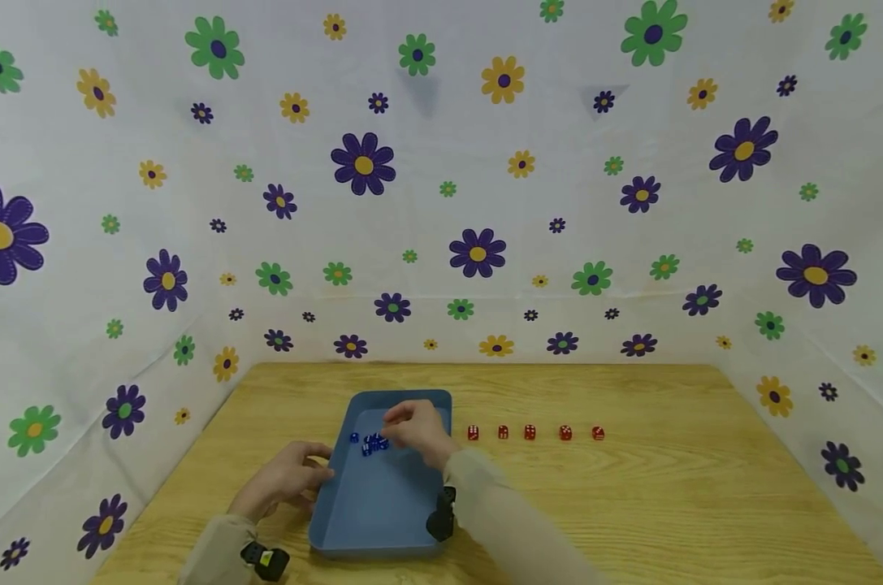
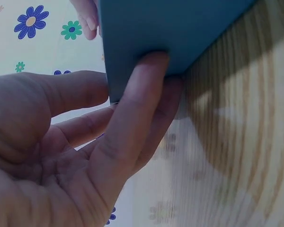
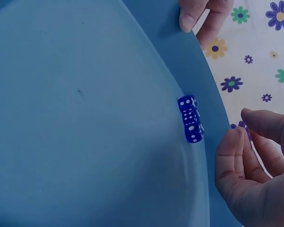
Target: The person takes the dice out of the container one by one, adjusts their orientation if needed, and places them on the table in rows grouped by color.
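Observation:
A blue tray (image 1: 383, 512) lies on the table, and a loose cluster of blue dice (image 1: 374, 444) sits inside it. My left hand (image 1: 289, 478) holds the tray's left side. In the left wrist view, fingertips (image 2: 154, 61) press against the outer wall. Over the dice hovers my right hand (image 1: 419, 431), its thumb and index finger close together. The right wrist view shows a small gap between those fingertips (image 3: 229, 137), with patterned cloth behind and no die plainly visible there. Several blue dice (image 3: 190, 119) lie against the tray's wall in that view.
Right of the tray, several red dice (image 1: 530, 432) stand in a spaced row on the wooden table (image 1: 668, 504). White flower-patterned cloth (image 1: 441, 219) hangs behind the table and along both sides.

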Available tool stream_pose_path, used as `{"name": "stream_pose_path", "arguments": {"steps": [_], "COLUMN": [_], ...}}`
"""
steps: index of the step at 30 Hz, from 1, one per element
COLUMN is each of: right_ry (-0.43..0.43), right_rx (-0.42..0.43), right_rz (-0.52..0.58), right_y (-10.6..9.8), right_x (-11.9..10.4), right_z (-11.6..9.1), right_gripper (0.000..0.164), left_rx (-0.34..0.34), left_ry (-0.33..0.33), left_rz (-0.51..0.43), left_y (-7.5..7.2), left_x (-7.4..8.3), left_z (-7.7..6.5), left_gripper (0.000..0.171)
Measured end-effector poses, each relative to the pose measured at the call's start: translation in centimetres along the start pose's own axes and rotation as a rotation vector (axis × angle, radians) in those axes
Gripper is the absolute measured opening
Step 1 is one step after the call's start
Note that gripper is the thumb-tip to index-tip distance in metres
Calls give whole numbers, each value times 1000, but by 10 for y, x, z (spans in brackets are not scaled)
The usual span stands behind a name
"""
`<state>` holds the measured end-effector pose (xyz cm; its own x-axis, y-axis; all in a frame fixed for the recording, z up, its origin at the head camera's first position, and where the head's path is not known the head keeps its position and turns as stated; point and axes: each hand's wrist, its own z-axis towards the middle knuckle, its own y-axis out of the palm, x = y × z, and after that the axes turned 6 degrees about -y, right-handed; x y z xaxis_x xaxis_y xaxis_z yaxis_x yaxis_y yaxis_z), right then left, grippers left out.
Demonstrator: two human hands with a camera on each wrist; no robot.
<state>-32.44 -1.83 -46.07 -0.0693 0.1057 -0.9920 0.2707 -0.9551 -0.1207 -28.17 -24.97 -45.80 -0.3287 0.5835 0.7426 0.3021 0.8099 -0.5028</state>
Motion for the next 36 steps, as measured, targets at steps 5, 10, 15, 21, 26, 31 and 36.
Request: {"name": "stream_pose_path", "arguments": {"steps": [5, 10, 15, 21, 26, 31, 36], "right_ry": [26, 29, 30, -6, -34, -29, -27], "right_rx": [43, 79, 105, 100, 82, 76, 81], "right_rz": [-29, -65, -73, -111, -209, -241, -249], "right_y": [3, 6, 10, 14, 16, 17, 17], "right_x": [4, 12, 19, 24, 24, 24, 25], "right_z": [3, 4, 6, 8, 6, 7, 9], "right_gripper": [22, 22, 24, 27, 37, 47, 41], "left_rx": [-2, 1, 2, 10, 13, 7, 2], "left_ry": [11, 17, 13, 15, 18, 20, 22], "left_rz": [-4, -4, -4, -1, -9, -23, -26], "left_y": [0, 0, 0, 1, 1, 1, 0], "left_x": [0, 2, 3, 3, 3, 2, 2], "left_z": [-1, -3, -4, -3, -4, -4, -3], "left_gripper": [39, 38, 38, 38, 37, 37, 38]}}
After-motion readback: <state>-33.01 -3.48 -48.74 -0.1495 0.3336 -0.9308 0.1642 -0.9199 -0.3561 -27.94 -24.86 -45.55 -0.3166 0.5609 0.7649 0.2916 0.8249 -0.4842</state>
